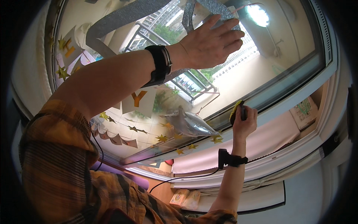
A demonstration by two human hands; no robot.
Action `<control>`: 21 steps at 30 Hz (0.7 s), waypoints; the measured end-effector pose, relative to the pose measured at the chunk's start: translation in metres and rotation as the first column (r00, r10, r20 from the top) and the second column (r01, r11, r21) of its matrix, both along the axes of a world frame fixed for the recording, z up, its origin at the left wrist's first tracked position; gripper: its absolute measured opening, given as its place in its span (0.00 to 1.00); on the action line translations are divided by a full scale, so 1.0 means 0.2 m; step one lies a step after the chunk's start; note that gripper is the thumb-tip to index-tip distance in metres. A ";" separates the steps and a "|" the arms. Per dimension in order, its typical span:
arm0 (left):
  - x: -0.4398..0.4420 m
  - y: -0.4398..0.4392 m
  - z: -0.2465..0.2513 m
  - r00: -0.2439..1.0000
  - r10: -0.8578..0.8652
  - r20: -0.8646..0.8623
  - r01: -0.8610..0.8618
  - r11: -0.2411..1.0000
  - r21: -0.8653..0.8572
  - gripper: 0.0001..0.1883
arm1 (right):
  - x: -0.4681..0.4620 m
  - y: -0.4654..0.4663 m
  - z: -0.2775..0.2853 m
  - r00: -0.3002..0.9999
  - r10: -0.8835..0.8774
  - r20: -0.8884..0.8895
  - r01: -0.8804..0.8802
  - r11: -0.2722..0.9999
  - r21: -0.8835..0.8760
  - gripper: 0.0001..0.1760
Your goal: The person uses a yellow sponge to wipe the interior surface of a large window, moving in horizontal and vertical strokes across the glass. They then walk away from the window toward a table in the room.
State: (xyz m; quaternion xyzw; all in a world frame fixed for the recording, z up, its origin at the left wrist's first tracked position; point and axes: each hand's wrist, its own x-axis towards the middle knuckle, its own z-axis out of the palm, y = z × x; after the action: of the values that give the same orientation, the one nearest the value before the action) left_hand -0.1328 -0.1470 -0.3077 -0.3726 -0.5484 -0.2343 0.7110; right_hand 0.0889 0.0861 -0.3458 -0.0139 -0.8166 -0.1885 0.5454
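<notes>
My left hand (211,44) is spread, back towards me, over the window glass (282,42). Its fingertips overlap a dark silver glittery decoration (216,9); whether they press on it I cannot tell. Lower right, my right hand (246,119) grips a small black pad with a yellow face (235,112), close to the lower rail of the window frame (268,110). A silver foil balloon (188,123) hangs left of that hand, with a string of gold stars (162,138) beneath it. Both wrists wear black straps.
White cards with gold letters (137,100) hang under my left forearm. Below the frame lies a pink cloth (207,162), with a patterned box (304,112) at its right end. A black cable (181,177) runs to my right wrist. Tissue packs (184,197) lie lower down.
</notes>
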 end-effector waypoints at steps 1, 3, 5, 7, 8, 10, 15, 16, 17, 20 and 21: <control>0.00 0.00 0.00 1.000 -0.014 -0.005 0.014 1.000 0.004 0.19 | 0.00 0.01 0.00 1.000 0.011 -0.024 -0.010 1.000 0.009 0.08; 0.00 0.00 0.00 0.999 -0.034 0.007 0.034 0.999 -0.007 0.19 | 0.00 -0.02 -0.09 0.999 -0.026 0.041 0.026 1.000 -0.003 0.07; 0.01 0.00 0.00 0.999 -0.029 0.017 0.029 0.999 -0.013 0.19 | 0.00 -0.07 -0.26 0.974 -0.093 0.206 0.089 0.996 0.027 0.06; 0.01 -0.01 0.00 0.999 -0.025 0.031 0.025 1.000 -0.019 0.19 | 0.02 -0.11 -0.37 0.917 -0.102 0.386 0.103 0.995 0.016 0.05; 0.01 -0.01 0.00 0.999 -0.021 0.041 0.022 0.999 -0.026 0.19 | 0.03 -0.11 -0.38 0.924 -0.016 0.383 -0.004 0.999 0.051 0.05; 0.02 -0.01 -0.01 0.999 -0.004 0.049 0.005 0.999 -0.035 0.19 | 0.04 -0.08 -0.31 0.956 -0.097 0.276 0.083 0.995 0.063 0.05; 0.01 0.00 -0.01 0.999 0.028 0.037 -0.027 0.999 -0.038 0.19 | 0.01 -0.01 -0.05 0.995 -0.057 -0.086 0.050 0.995 -0.087 0.06; 0.01 0.00 -0.01 0.999 0.013 0.040 -0.011 0.999 -0.038 0.19 | 0.00 -0.03 -0.07 0.999 -0.011 -0.042 0.010 1.000 -0.021 0.06; 0.01 0.00 -0.01 0.999 -0.003 0.044 0.005 0.999 -0.037 0.19 | -0.02 -0.06 -0.12 0.999 0.039 -0.008 -0.039 0.999 -0.011 0.06; 0.01 0.00 -0.01 0.998 -0.030 0.061 0.033 0.998 -0.048 0.19 | -0.01 -0.18 -0.34 0.979 -0.007 0.205 0.015 0.999 -0.039 0.07; 0.01 -0.01 0.00 0.997 -0.031 0.066 0.034 0.998 -0.052 0.19 | -0.02 -0.18 -0.36 0.971 0.064 0.230 -0.056 0.998 -0.041 0.07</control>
State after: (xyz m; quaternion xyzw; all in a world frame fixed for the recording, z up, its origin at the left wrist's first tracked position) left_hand -0.1304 -0.1486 -0.3086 -0.3923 -0.5712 -0.2434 0.6787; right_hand 0.0858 0.0496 -0.4173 0.0233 -0.8777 -0.1582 0.4518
